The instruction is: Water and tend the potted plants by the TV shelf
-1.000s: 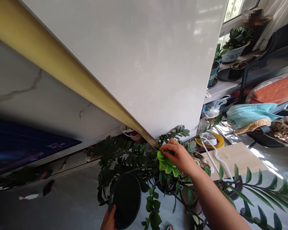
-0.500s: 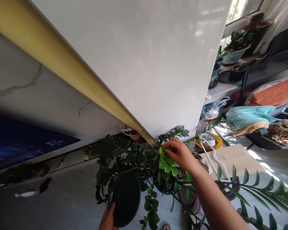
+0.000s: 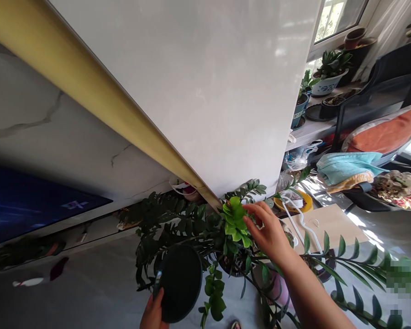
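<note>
Fingers of the right hand (image 3: 270, 233) were spread and loose, grasping nothing, their tips touching the right side of the bright light-green young leaf cluster (image 3: 234, 219), which lay just left of them. The cluster's stem ran upright, rising from the dark-leaved potted plant (image 3: 178, 224) standing on the grey floor (image 3: 89, 288). The left hand (image 3: 154, 313), lower and farther from the cluster, gripped the rim of a round dark-green plastic saucer (image 3: 178, 283).

Daylight from the window (image 3: 339, 18) glares on the wall; edges bend.
</note>
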Available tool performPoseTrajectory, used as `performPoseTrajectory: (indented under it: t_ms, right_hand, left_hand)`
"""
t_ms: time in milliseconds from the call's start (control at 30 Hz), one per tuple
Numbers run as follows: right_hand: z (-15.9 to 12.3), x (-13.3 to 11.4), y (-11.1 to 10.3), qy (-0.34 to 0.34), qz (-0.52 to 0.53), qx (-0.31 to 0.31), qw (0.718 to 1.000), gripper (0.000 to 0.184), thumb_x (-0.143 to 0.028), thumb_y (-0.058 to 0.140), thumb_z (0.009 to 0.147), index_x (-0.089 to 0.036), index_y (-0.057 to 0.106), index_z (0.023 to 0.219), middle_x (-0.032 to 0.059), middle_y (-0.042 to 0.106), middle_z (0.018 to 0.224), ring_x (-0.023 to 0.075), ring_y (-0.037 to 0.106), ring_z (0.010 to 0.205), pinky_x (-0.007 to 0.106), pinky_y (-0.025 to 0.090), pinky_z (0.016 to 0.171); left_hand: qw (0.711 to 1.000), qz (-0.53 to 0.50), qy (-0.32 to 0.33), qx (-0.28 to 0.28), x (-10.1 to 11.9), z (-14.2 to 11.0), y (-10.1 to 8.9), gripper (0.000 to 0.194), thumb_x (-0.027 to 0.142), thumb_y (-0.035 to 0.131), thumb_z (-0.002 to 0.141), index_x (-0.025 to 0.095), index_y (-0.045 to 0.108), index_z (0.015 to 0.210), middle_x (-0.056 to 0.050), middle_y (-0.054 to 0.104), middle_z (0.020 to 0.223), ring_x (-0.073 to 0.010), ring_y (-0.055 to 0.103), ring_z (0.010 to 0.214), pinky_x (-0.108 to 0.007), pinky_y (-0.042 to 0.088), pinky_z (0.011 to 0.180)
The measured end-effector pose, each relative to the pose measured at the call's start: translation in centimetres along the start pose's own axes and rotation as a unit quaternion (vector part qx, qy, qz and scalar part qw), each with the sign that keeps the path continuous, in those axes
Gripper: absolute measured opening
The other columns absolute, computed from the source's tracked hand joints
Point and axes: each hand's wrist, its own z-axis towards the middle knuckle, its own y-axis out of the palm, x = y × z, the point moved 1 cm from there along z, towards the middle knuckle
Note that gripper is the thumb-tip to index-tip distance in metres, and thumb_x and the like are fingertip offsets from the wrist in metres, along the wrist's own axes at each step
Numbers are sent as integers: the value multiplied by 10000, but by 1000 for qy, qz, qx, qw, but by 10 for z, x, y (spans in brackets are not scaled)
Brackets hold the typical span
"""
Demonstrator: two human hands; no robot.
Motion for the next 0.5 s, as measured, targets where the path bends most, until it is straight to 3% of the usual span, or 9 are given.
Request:
performPoseTrajectory:
  t_ms: [133, 300, 400, 500]
  right_hand:
    - [-38, -18, 15, -60, -26, -51, 997, 153, -210, 514, 1116, -219, 656, 1061, 43, 673, 939, 178, 648, 805, 283, 521, 712]
    - [-77, -31, 69, -109, -110, -172, 973, 239, -180, 514, 1102, -222, 609, 886, 44, 661, 870, 201, 635, 777, 302, 516, 693]
    - [-86, -38, 95, -133, -148, -225, 954, 209, -92, 527, 1049, -205, 624, 902, 61, 668, 898, 215, 627, 807, 314, 533, 716]
    - [-90, -47, 110, -157, -159, -269, 937, 198, -19, 562, 962, -154, 665, 1063, 97, 691, 995, 233, 633, 877, 331, 560, 772]
  left_hand:
    - [1000, -7, 25, -8, -6, 10, -7, 674, 290, 645, 1045, 213, 436, 1681, -169, 461, 1735, -339, 407, 1608, -470, 467, 1244]
    - [999, -12, 38, -24, -6, 3, -12, 661, 279, 694, 1023, 252, 487, 1649, -142, 518, 1703, -307, 461, 1583, -458, 425, 1273]
    - [998, -16, 50, -24, -5, -9, -9, 618, 252, 659, 1037, 222, 505, 1634, -162, 534, 1688, -307, 457, 1586, -471, 386, 1297]
    - [997, -9, 76, -31, -4, -14, -10, 514, 223, 638, 1034, 207, 604, 1547, -173, 656, 1569, -310, 535, 1536, -470, 439, 1274]
